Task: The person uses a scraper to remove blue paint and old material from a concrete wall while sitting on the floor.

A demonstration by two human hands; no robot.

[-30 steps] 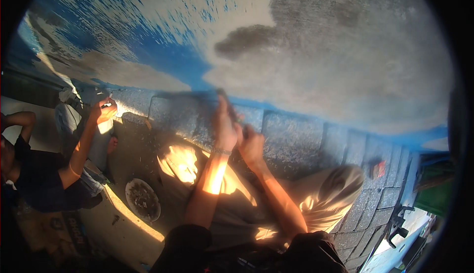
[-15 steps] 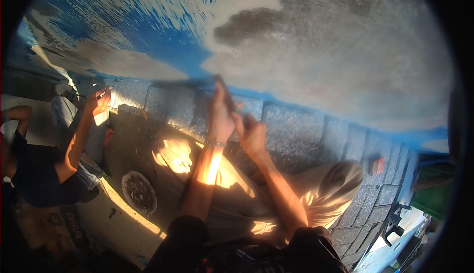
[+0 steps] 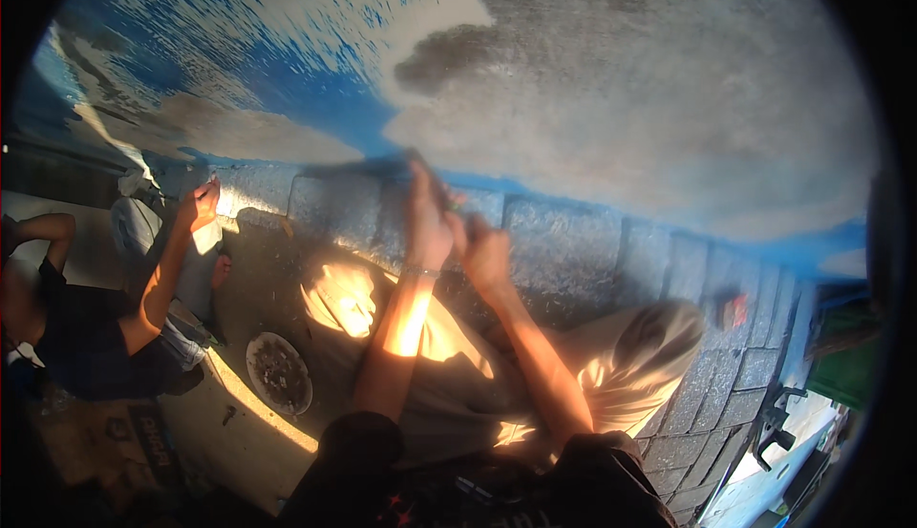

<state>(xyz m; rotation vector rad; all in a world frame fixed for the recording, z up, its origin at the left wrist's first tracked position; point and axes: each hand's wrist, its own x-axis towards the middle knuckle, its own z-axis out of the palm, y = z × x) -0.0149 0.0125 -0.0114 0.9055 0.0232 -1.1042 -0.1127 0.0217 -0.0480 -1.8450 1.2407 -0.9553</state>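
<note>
Scraper-like tool [image 3: 449, 205], thin and likely stiff, sits at the blue wall [image 3: 315, 79]'s base, your left hand [image 3: 428, 222] and right hand [image 3: 485, 251] both closed on it—grip the handle low, firmly.

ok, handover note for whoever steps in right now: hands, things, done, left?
Left hand: raised against the base of the wall, gripping a thin dark tool; its kind is blurred.
Right hand: just beside the left, at the same spot; whether it holds anything cannot be told.
Things: round dish of dark bits on the ground to the left; pale sack lower right by the paving blocks.
A co-worker sits at left, one hand at the wall.
Done: upper wall shows large grey patches.
Left: blue areas remain along the base and upper left.
</note>
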